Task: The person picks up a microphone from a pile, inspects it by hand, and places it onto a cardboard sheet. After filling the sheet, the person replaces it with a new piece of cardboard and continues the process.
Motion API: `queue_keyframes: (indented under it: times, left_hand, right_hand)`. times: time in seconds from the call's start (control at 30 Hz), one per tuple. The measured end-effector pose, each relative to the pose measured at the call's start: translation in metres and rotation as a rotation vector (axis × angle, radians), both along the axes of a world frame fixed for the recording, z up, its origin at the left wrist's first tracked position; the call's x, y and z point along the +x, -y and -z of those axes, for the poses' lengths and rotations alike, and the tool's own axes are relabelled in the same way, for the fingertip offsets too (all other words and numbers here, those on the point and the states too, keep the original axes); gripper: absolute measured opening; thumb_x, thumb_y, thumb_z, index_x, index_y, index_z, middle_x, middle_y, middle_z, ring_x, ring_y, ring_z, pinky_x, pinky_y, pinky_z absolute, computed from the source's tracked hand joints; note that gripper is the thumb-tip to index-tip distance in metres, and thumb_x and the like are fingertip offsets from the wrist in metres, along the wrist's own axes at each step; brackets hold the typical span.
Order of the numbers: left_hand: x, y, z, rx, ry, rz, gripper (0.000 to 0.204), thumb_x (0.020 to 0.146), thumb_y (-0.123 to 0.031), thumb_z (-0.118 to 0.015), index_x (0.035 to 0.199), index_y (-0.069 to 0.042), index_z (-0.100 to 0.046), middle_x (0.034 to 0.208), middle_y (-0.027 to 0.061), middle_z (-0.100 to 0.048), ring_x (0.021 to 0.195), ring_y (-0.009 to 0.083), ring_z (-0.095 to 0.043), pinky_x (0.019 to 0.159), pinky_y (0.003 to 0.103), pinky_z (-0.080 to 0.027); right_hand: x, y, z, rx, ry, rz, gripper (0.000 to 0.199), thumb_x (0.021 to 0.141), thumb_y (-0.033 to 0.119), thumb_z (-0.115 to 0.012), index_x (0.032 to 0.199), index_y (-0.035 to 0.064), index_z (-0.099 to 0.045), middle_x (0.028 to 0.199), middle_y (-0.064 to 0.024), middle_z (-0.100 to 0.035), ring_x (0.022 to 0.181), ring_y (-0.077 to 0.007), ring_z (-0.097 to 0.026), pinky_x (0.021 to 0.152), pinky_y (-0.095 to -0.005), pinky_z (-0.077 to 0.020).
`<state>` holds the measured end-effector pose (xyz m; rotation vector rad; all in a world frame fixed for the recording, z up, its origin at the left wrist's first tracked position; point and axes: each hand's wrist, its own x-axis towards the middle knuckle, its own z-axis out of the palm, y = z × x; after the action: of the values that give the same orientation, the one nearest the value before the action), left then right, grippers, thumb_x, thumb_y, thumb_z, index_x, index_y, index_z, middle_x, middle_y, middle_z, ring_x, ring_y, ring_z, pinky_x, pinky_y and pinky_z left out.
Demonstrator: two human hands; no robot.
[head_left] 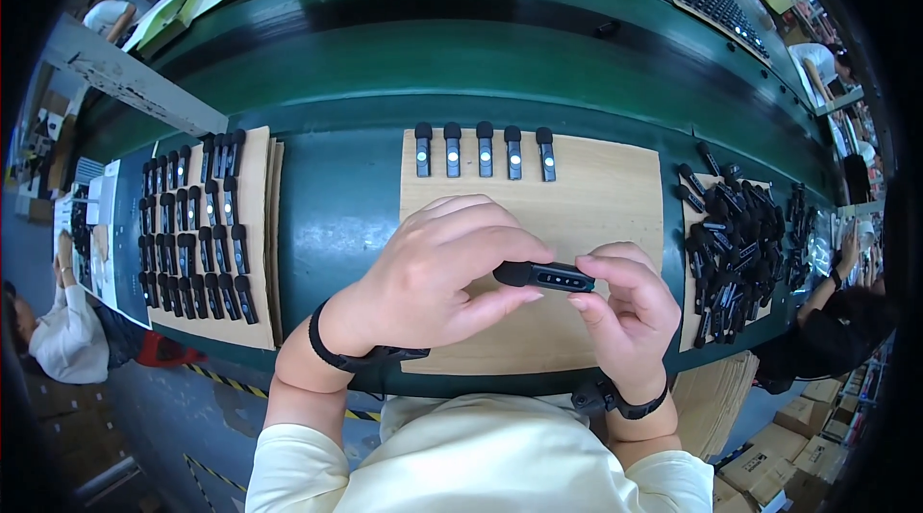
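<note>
Over the cardboard sheet [615,167] in front of me, both hands hold one small black clip-on wireless microphone [560,277], roughly level. My left hand [437,273] pinches its rounded foam tip between thumb and forefinger. At the other end, the thumb and fingertips of my right hand [627,306] grip the body. A row of small metallic dots shows on the side turned up. Along the sheet's far edge several like microphones [485,150] lie in a row, foam ends away from me, each with a pale round spot.
At left, a cardboard sheet [255,225] carries several rows of microphones. A loose heap of microphones [735,244] covers another sheet at right. Beyond the green table [336,196] runs a green conveyor belt [461,51]. A metal post [135,80] stands at far left. Other people work nearby.
</note>
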<state>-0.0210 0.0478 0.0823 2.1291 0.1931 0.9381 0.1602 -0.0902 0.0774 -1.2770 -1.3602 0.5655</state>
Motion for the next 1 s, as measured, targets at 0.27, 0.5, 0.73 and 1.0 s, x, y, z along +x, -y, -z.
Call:
queue_keyframes:
  times: [0.27,0.5,0.73,1.0]
  left_hand:
    - [0.001,-0.001,0.001,0.073,0.003,-0.005,0.030,0.069,-0.004,-0.082,0.097,-0.003,-0.071,0.082,0.0087,-0.067,0.073,0.0247,-0.063,0.064,0.034,-0.048]
    - [0.002,-0.002,0.006,0.112,0.011,0.012,0.029,0.070,-0.007,-0.082,0.097,-0.004,-0.071,0.085,0.0090,-0.067,0.074,0.0246,-0.063,0.066,0.034,-0.049]
    - [-0.001,-0.002,-0.001,-0.089,-0.098,0.014,0.027,0.078,-0.012,-0.081,0.099,-0.002,-0.068,0.088,0.0095,-0.067,0.079,0.0242,-0.064,0.072,0.033,-0.051]
    - [-0.008,-0.013,0.005,-0.238,-0.126,0.097,0.025,0.083,-0.014,-0.077,0.100,-0.001,-0.064,0.087,0.0097,-0.065,0.079,0.0232,-0.063,0.072,0.033,-0.051]
  right_hand:
    - [-0.001,0.000,0.003,-0.001,-0.016,-0.006,0.032,0.079,-0.002,-0.078,0.108,-0.0029,-0.067,0.098,-0.0128,-0.067,0.087,-0.0229,-0.064,0.077,-0.0311,-0.0512]
    - [-0.007,-0.001,-0.002,-0.115,-0.345,-0.055,0.027,0.085,-0.002,-0.074,0.110,-0.0056,-0.063,0.104,-0.0129,-0.061,0.093,-0.0174,-0.059,0.083,-0.0279,-0.0479]
    - [0.002,-0.001,-0.001,0.038,0.150,-0.038,0.028,0.080,-0.004,-0.074,0.106,-0.0044,-0.064,0.094,-0.0129,-0.064,0.085,-0.0197,-0.062,0.077,-0.0289,-0.0488]
    - [0.006,-0.006,-0.006,0.111,0.323,-0.092,0.032,0.080,-0.001,-0.077,0.108,-0.0025,-0.062,0.099,-0.0137,-0.065,0.088,-0.0222,-0.063,0.078,-0.0298,-0.0500]
